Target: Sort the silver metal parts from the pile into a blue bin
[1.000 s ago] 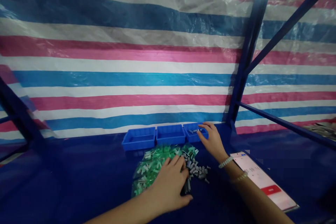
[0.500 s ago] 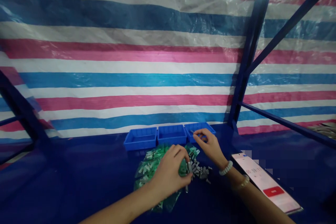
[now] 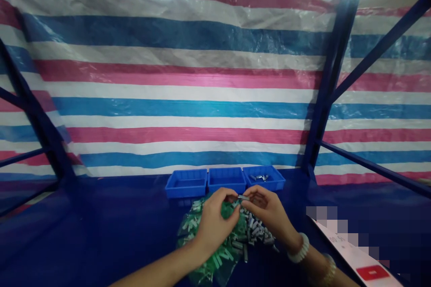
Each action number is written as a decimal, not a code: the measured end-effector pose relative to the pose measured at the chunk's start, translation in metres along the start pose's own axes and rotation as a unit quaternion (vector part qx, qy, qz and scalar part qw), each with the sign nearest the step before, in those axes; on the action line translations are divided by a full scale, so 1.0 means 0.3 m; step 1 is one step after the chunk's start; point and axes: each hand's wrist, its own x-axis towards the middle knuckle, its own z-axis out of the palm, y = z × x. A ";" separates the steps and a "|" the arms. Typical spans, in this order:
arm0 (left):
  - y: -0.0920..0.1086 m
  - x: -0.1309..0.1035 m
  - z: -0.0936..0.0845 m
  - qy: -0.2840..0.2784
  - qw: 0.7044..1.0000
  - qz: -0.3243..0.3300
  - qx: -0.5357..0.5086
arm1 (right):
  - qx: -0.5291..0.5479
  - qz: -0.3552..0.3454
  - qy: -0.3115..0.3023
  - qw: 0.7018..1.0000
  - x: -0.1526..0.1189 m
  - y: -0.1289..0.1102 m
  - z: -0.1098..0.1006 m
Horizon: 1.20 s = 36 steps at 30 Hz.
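Observation:
My left hand (image 3: 213,219) and my right hand (image 3: 271,208) meet above a heap of parts, fingers pinched. Between their fingertips is a small, slim silver metal piece (image 3: 243,197), its left end at my left fingers and its right end at my right fingers. Under my left hand lies a green-tinted clear plastic bag (image 3: 215,262) with many pale, slim parts showing through. Loose silver metal pieces (image 3: 257,228) spill out by the bag, below my right hand. Several similar pieces (image 3: 259,178) rest in the right blue tray (image 3: 281,184).
A middle blue tray (image 3: 227,189) and a left blue tray (image 3: 186,193) stand in the same row behind the bag. A phone (image 3: 353,253) lies at the right. Dark blue frame posts (image 3: 318,116) rise before a striped tarp (image 3: 188,107).
My right hand has come back from the right tray to my left hand, and both now pinch one metal piece. Pieces in that tray are now visible. The view has tilted up slightly.

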 end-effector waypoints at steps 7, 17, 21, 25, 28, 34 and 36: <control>0.067 -0.019 0.015 -0.094 0.923 -0.257 -0.271 | -0.227 -0.214 -0.032 0.949 -0.033 -0.067 -0.004; 0.107 -0.039 0.005 -0.009 0.889 -0.328 -0.319 | -0.218 -0.204 -0.006 0.954 -0.032 -0.051 -0.001; 0.112 -0.035 -0.010 -0.013 0.959 -0.179 -0.220 | -0.053 -0.082 0.007 0.995 -0.020 -0.027 0.000; 0.103 -0.031 -0.015 -0.024 0.988 -0.063 -0.139 | 0.126 0.029 -0.072 0.989 -0.005 0.002 0.001; 0.087 -0.022 -0.013 -0.034 0.990 -0.063 -0.125 | 0.126 0.052 -0.099 0.986 0.016 0.008 -0.030; 0.056 -0.001 -0.012 -0.068 0.986 -0.093 -0.124 | -0.312 -0.159 0.079 0.933 0.125 0.012 -0.182; 0.052 0.001 -0.014 -0.102 0.987 -0.085 -0.088 | -0.362 -0.174 0.121 0.908 0.161 0.036 -0.225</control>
